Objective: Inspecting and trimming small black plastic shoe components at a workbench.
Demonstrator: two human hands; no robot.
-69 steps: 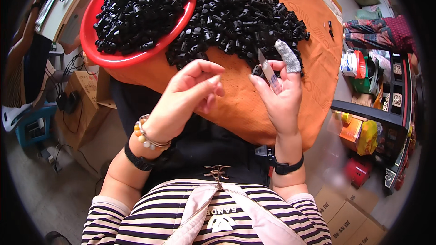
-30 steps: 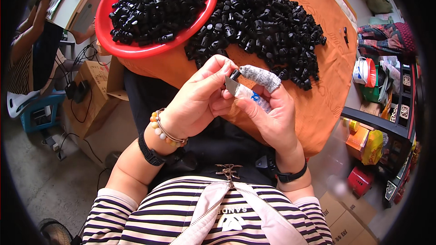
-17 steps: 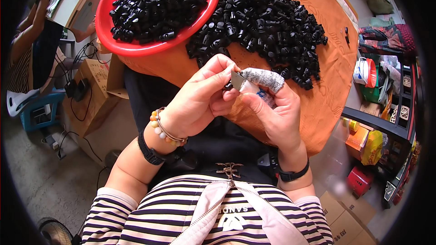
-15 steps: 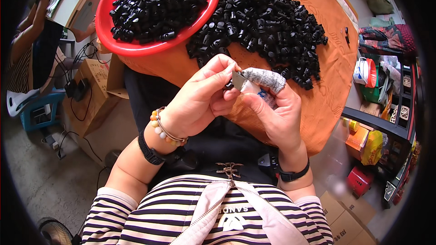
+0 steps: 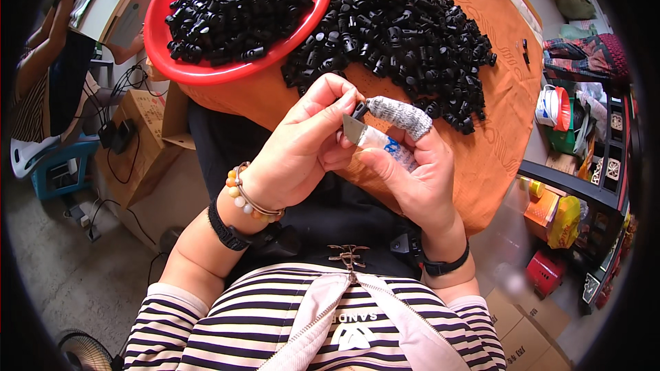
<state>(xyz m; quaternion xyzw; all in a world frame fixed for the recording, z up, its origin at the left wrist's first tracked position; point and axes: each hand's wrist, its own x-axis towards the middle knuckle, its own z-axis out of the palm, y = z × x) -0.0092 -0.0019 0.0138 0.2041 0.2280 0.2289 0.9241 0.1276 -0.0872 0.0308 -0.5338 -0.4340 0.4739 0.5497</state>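
Observation:
Pinched in the fingertips of my left hand (image 5: 302, 134) is a small black plastic piece (image 5: 359, 109), much like a cord lock. My right hand (image 5: 426, 182) is closed around a short knife (image 5: 353, 130) with a flat metal blade and a white-and-blue wrapped handle. The blade lies against or just beside the black piece; which of the two, I cannot tell. A grey knitted sleeve (image 5: 402, 115) covers my right index finger, which curls over toward the piece. Beyond my hands spreads a heap of similar black pieces (image 5: 405, 41).
A red basin (image 5: 234, 75) full of black pieces stands on the orange cloth (image 5: 474, 172) at the far left. Cardboard boxes (image 5: 134, 141) and cables are at left, near another person's arm (image 5: 51, 27). A dark shelf (image 5: 570, 182) holds goods at right.
The knife has shifted slightly left and down, and more of its wrapped handle shows. My right index finger has straightened a little, and the black piece is more visible.

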